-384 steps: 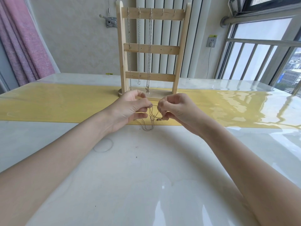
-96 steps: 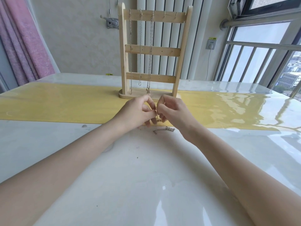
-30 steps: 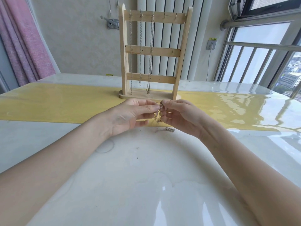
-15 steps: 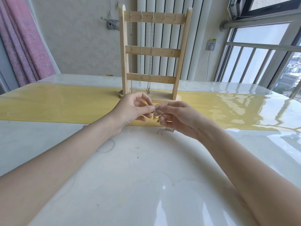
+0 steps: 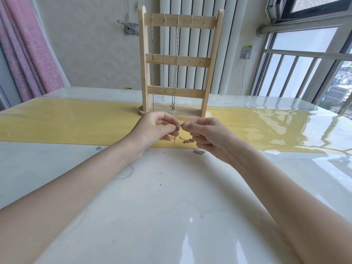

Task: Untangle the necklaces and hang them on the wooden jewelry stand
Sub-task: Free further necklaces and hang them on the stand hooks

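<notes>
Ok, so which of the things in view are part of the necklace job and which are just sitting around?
Part of the job:
- left hand and right hand, pinching the gold chain
- silver chain lying on the table
- wooden jewelry stand
- hung necklaces

Just there:
- yellow runner
- pink curtain
- wall socket
- radiator

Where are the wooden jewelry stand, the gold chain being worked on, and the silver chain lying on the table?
wooden jewelry stand (image 5: 178,60), head view, on its middle crossbar.
gold chain (image 5: 187,140), head view, on the loose stretch between the hands.
silver chain (image 5: 198,150), head view, on the bunched links below the right hand.
</notes>
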Demonstrator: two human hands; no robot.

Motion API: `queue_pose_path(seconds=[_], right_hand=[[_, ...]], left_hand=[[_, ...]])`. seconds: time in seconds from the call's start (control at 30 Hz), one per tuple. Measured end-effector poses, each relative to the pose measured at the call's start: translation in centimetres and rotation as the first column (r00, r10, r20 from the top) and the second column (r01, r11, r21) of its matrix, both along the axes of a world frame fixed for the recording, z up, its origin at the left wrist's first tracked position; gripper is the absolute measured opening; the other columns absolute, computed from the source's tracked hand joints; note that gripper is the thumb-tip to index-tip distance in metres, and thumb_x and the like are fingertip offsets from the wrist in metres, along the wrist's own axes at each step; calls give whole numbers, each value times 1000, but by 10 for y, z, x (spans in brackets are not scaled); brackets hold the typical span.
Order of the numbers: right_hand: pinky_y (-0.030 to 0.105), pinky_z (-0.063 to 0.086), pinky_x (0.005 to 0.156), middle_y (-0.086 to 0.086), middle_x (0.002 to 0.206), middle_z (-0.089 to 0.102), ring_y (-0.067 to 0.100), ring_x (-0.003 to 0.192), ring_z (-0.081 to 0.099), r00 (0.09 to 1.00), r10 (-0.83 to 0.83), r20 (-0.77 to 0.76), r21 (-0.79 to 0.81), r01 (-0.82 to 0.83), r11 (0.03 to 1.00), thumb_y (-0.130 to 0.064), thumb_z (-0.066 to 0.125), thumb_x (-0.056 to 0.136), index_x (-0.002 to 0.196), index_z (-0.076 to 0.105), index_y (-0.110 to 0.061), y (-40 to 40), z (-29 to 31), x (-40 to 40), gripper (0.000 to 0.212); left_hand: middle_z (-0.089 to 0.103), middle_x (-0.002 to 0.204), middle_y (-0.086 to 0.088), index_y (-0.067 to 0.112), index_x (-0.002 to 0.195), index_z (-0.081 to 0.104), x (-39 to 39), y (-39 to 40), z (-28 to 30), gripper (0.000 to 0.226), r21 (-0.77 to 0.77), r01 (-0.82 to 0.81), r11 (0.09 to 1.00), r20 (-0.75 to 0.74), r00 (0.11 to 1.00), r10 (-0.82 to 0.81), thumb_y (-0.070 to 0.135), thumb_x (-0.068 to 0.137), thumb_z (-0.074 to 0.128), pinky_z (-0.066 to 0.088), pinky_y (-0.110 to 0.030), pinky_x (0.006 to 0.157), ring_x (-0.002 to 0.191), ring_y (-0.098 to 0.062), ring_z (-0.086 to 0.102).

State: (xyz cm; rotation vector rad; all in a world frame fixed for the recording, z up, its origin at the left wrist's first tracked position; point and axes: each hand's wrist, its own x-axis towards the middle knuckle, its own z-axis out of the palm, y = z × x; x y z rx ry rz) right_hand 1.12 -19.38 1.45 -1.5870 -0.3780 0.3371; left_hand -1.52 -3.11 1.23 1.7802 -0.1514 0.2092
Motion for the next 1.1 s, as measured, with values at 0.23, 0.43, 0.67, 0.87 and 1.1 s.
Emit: queue_pose_path(seconds=[0.23, 0.43, 0.67, 0.87, 1.1], right_hand=[[16, 16, 38, -11, 49, 31, 6, 42, 20, 1000, -3, -9, 22, 3, 1000, -14, 56, 95, 86, 59, -12, -2, 0, 1, 9], [16, 30, 45, -4, 67, 53, 7, 49, 39, 999, 35, 23, -28, -35, 999, -18, 61, 91, 90, 66, -13, 0, -1, -3, 7], [16, 38, 48, -5, 71, 59, 10, 55, 45, 1000, 1, 29, -1, -1, 1000, -14, 64, 88, 78, 65, -13, 1, 0, -2, 10], [16, 39, 48, -6, 66, 55, 6, 57, 47, 999, 32, 26, 5, -32, 999, -15, 64, 89, 75, 62, -15, 1, 0, -3, 14], [19, 37, 50, -7, 78, 62, 11, 64, 49, 992, 115, -59, 35, -113, 993, -10, 57, 91, 75, 60, -19, -2, 2, -2, 19]], left_hand=[[56, 68, 1, 12, 80, 57, 1, -3, 0, 14, -91, 1, 996, -33, 999, -4, 4, 91, 56, 44, -14, 51, 53, -2, 52], [56, 66, -1, 13, 81, 52, -2, -3, 3, 16, 47, -6, 999, 119, 993, 0, 2, 93, 51, 42, -16, 47, 48, -4, 51], [55, 62, -2, 15, 82, 52, -1, -2, 2, 16, 179, 12, 984, 193, 980, -47, 5, 93, 53, 41, -18, 47, 45, -5, 49], [57, 65, 3, 17, 82, 53, -1, -1, 0, 15, 216, 35, 976, 225, 971, -84, 5, 93, 54, 43, -20, 49, 52, -7, 53], [56, 71, 8, 21, 80, 53, 0, -1, 0, 20, 274, 23, 962, 284, 953, -104, 4, 91, 55, 45, -21, 51, 57, -1, 51]])
